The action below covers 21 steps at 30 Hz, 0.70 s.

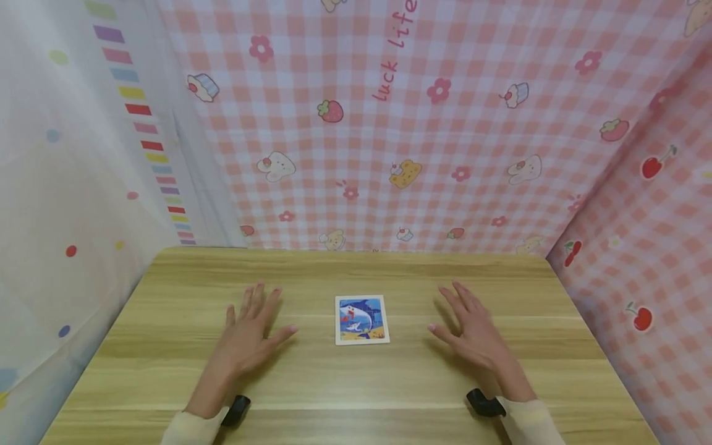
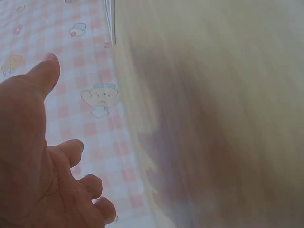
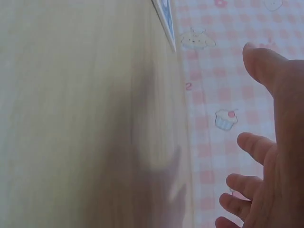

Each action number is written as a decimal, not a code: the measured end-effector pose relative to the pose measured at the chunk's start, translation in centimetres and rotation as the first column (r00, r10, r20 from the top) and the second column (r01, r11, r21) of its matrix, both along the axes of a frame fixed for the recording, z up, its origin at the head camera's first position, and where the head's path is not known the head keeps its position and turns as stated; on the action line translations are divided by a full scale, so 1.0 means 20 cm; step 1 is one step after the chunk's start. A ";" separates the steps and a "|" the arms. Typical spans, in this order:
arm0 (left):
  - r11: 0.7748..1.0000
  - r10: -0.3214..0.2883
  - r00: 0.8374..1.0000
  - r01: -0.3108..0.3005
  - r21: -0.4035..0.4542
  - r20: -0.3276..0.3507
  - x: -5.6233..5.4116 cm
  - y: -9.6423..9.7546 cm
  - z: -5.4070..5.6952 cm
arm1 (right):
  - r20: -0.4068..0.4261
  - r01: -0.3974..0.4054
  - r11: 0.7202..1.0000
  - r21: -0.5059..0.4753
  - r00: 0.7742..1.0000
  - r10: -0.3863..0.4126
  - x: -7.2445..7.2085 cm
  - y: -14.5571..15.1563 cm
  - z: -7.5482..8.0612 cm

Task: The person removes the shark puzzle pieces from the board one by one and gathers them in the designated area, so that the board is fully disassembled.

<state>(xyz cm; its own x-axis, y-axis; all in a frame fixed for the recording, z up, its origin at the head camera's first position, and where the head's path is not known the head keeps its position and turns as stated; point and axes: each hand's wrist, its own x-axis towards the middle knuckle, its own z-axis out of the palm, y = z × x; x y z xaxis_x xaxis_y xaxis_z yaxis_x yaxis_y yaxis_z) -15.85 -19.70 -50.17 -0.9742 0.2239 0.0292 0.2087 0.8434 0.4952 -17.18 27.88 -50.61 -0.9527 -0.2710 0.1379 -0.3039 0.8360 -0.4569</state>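
A small square jigsaw puzzle [image 1: 362, 319] with a white frame and a picture of blue-and-white sea animals lies flat on the wooden table [image 1: 356, 383]. To its left is my left hand [image 1: 250, 334], fingers spread, holding nothing. On the other side my right hand [image 1: 470, 330] is likewise spread and holds nothing, its thumb pointing toward the puzzle. Both hands stay apart from it. In the left wrist view only a frame edge [image 2: 112, 21] shows at the top; the right wrist view catches one white corner [image 3: 166, 23] of it.
Pink checked cloth [image 1: 378, 136] with cartoon prints hangs behind the table and along the right. A white dotted curtain [image 1: 72, 198] covers the left side. Black bands [image 1: 237, 410] sit at both wrists by the light sleeves.
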 end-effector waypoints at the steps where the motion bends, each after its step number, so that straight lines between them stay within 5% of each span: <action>1: 1.000 -0.002 1.000 0.002 0.004 -0.003 0.00 0.01 0.00 | -0.001 -0.002 1.000 -0.002 1.000 0.002 0.00 -0.01 0.00; 21: 0.987 -0.155 0.988 0.153 0.053 0.020 -0.05 0.25 -0.01 | 0.054 -0.007 0.988 -0.154 0.998 0.015 -0.09 -0.24 -0.01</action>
